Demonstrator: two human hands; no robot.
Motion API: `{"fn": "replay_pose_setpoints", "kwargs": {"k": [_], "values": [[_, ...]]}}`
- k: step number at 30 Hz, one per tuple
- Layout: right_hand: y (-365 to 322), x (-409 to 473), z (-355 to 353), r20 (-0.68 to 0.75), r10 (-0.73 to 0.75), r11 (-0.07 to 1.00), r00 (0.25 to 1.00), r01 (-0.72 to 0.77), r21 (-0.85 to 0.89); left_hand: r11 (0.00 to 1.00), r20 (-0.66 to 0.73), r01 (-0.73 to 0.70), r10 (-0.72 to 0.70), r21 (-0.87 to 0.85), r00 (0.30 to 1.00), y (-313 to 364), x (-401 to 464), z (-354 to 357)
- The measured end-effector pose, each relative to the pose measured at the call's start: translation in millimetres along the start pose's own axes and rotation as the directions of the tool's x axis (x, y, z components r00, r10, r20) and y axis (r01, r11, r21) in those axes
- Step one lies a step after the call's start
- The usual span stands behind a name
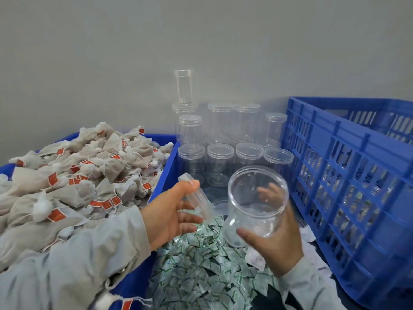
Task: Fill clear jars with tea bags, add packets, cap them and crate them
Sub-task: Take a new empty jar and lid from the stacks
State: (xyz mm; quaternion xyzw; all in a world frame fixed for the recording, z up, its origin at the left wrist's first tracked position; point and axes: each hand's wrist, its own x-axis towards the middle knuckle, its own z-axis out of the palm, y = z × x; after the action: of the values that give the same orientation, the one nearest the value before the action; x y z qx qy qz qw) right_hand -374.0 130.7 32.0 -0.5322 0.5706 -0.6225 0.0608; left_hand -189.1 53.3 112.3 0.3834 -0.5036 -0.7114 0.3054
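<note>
My right hand (273, 247) grips an empty clear jar (257, 204) with no cap, tilted so its mouth faces me. My left hand (172, 213) holds a clear cap (196, 198) on edge, just left of the jar. Below both hands lies a heap of small green-and-white packets (201, 265). A pile of tea bags (73, 180) with red tags fills a blue bin (165, 171) at the left. Several capped empty jars (223, 139) stand stacked against the wall behind.
A tall blue slatted crate (348, 186) stands at the right, with jars showing through its side. A stack of clear caps or a slim tube (183, 87) rises above the jar stack. A grey wall closes the back.
</note>
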Motion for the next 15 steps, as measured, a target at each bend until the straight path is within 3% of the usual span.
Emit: {"fn": "replay_pose_setpoints", "kwargs": {"k": [3,8,11,15], "values": [[-10.5,-15.2,14.8,0.211,-0.016,0.985,0.977,-0.020,0.170,0.997,-0.023,-0.034,0.032,-0.064,0.999,1.8,0.0,-3.1],[-26.2,-19.3,18.0,0.345,-0.138,0.957,0.928,0.036,0.288,0.993,-0.041,-0.015,0.010,-0.116,0.999,5.4,2.4,-9.4],[-33.4,-24.8,17.9,0.426,-0.169,0.965,0.889,0.061,0.257,0.995,0.037,0.039,-0.035,-0.092,0.999,5.0,2.3,-10.1],[-34.4,-33.9,25.0,0.407,-0.206,0.974,0.890,0.145,0.175,0.984,0.052,0.079,-0.072,-0.162,0.996,1.3,5.1,-11.9]]}}
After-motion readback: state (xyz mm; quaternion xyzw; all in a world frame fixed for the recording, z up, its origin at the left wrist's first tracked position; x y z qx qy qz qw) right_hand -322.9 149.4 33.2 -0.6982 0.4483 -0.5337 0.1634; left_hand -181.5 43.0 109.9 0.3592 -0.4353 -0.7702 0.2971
